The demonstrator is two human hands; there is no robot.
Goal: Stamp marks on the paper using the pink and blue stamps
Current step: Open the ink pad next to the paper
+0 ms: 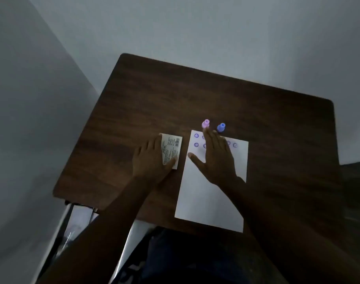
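A person sits at a dark wooden table (216,95) in dim light. A white sheet of paper (207,201) lies in front of them, its far end marked with two rows of small round purple stamp marks (196,144); some are covered by the hand above them. The right hand (216,158) is spread open over the upper part of the paper, fingers extended and thumb out to the side, gripping nothing; its fingertips reach toward the pink stamp (205,123), though I cannot tell whether they touch it. The pink stamp stands upright on the table just past the paper's far edge, and the blue stamp (221,127) stands upright just beside it, to its right. The left hand (152,158) lies mostly flat and open on a small white printed card (172,149) left of the paper, thumb pressing its near corner.
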